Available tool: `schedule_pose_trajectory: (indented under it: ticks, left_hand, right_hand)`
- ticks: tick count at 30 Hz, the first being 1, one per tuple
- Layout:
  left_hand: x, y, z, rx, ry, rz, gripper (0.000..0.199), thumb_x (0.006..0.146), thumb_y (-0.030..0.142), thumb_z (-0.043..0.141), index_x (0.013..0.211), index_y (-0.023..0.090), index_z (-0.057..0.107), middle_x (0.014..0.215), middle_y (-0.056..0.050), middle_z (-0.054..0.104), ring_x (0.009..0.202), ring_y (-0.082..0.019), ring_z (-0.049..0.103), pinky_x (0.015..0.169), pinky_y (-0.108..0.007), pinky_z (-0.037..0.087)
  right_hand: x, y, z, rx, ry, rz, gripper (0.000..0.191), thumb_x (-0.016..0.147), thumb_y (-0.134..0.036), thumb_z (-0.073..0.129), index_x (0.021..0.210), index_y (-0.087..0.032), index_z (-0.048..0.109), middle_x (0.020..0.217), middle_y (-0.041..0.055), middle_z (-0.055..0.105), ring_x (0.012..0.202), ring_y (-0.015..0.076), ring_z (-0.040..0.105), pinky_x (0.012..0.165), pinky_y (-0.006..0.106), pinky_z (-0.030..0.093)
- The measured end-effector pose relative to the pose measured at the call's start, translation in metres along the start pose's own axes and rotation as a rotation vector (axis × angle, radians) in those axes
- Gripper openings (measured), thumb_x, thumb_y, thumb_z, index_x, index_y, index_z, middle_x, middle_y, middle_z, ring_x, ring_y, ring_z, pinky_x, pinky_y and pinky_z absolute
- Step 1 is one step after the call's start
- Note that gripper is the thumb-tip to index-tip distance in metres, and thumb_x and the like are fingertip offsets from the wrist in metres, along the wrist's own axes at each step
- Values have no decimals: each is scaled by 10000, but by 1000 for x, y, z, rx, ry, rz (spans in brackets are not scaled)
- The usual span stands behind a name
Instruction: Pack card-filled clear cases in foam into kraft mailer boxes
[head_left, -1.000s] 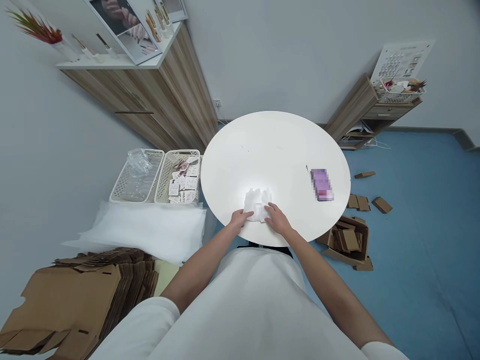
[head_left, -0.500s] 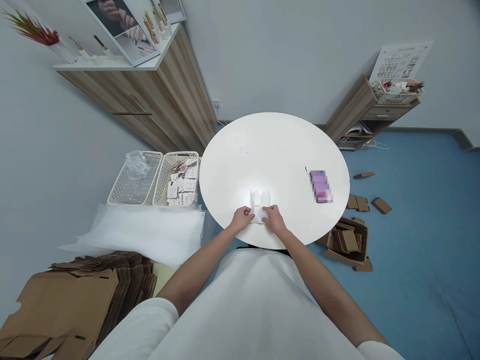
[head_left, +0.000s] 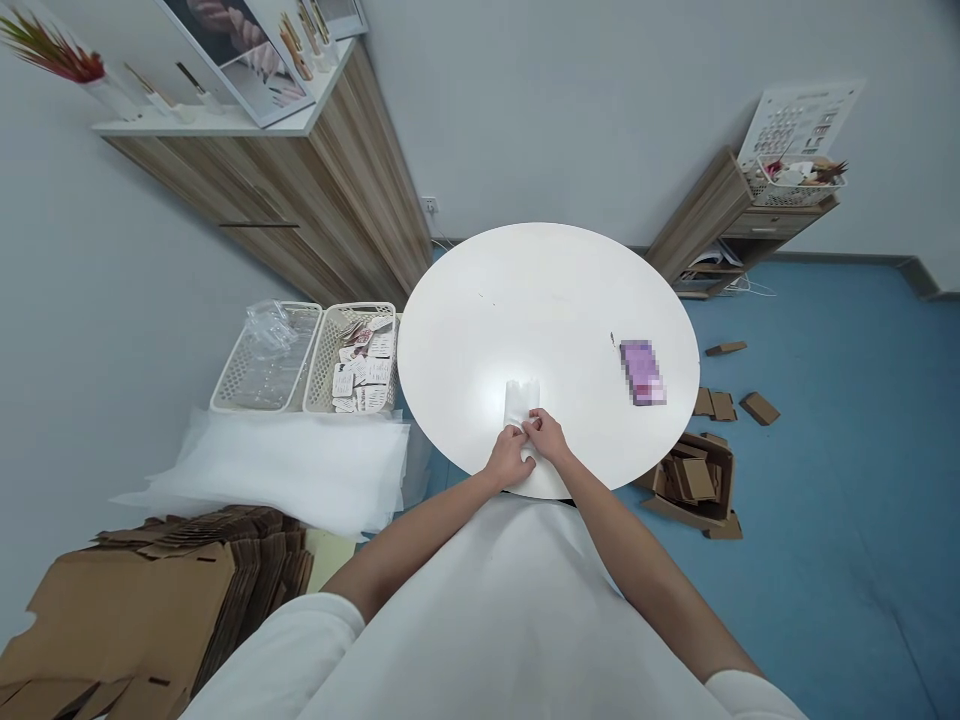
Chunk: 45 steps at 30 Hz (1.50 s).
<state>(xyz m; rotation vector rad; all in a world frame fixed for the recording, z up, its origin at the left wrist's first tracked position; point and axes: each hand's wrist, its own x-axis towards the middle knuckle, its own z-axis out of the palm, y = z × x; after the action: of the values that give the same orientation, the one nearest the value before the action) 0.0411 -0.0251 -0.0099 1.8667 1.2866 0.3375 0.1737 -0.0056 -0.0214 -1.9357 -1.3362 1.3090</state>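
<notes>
A small folded piece of thin white packing foam (head_left: pixel 520 397) lies near the front edge of the round white table (head_left: pixel 540 290). My left hand (head_left: pixel 508 460) is at its near end, fingers curled on the foam and thumb pointing right. From the right, my right hand (head_left: pixel 547 436) pinches the foam's near right part, its fingertips close to those of my left hand. Both hands cover the near part of the foam, and whether anything is wrapped inside is hidden.
A pixelated purple item (head_left: pixel 643 373) lies on the table's right side. Left stand a basket of cards (head_left: pixel 364 370), a basket of clear plastic pieces (head_left: pixel 270 370), white foam sheets (head_left: pixel 285 460) and flat cardboard (head_left: pixel 127 610). A carton of small boxes (head_left: pixel 694 480) sits on the floor at right.
My left hand has moved right and nearer to me, now beside my right hand. The foam's two upright flaps have come together into one narrower strip.
</notes>
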Motion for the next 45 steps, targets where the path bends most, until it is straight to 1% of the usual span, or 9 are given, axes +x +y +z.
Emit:
schedule_pose_trajectory:
  ticks: [6,10,13,17,23,30,37,40,45]
  left_hand:
    - [3,-13,-15,-55,15,39,236,699,155,450,888,194,586,888,-43,552,827,-178,528,782,-319,435]
    - [15,-21,-26,30,115,74,301,695,245,551,992,197,545,1020,-70,497,966,-212,481,857,-363,401]
    - [22,-21,-29,99,53,126,361,669,271,603,1020,219,540,1107,-75,465,1059,-243,424,909,-399,352]
    - [26,-18,-32,162,-2,147,355,680,304,601,1025,242,548,1208,-72,429,1145,-271,355,936,-420,308]
    - [27,-15,-35,176,-47,104,382,681,308,596,1053,254,530,1229,-57,443,1164,-266,349,955,-412,285]
    - [29,-19,-36,83,4,141,409,655,282,602,1051,230,516,1140,-69,506,1085,-266,426,915,-395,333]
    - [7,-20,-42,-27,-101,114,519,613,380,643,1079,221,479,1137,-67,513,1048,-245,473,906,-356,363]
    - [1,-21,-34,-80,-45,126,455,619,282,630,1044,206,487,1189,-74,475,1080,-223,458,914,-322,365]
    - [3,-20,-24,-109,27,-25,257,736,278,509,986,215,501,957,-35,585,888,-181,548,782,-297,423]
  right_hand:
    - [3,5,4,-60,35,-68,212,646,-227,442,858,-224,457,601,-59,480,588,129,493,574,255,405]
    - [3,8,2,-77,28,-105,137,665,-227,424,802,-222,439,623,-55,478,575,122,468,565,255,403]
    - [-3,10,-2,-129,-21,-179,110,700,-209,394,790,-212,458,691,-28,508,598,121,471,582,265,420]
    - [-18,14,-12,-280,-15,-394,198,761,-179,374,906,-197,507,978,64,528,857,164,516,743,329,437]
    - [-20,18,-19,-599,-148,-672,362,687,-282,604,1023,-198,498,1315,105,352,1228,278,282,906,443,356]
    - [-6,6,-7,-675,-144,-646,337,672,-143,549,1002,-161,481,1224,128,425,1189,266,322,927,430,334]
    - [-29,-2,-18,-541,-195,-497,343,695,-316,515,1004,-179,456,956,73,556,870,220,501,733,324,391]
    - [-36,-1,-20,-494,-168,-450,320,716,-302,473,1014,-186,441,903,54,571,812,197,511,684,287,381]
    - [-30,-3,-24,-440,-191,-319,245,760,-337,401,955,-196,445,728,13,554,625,164,491,562,263,355]
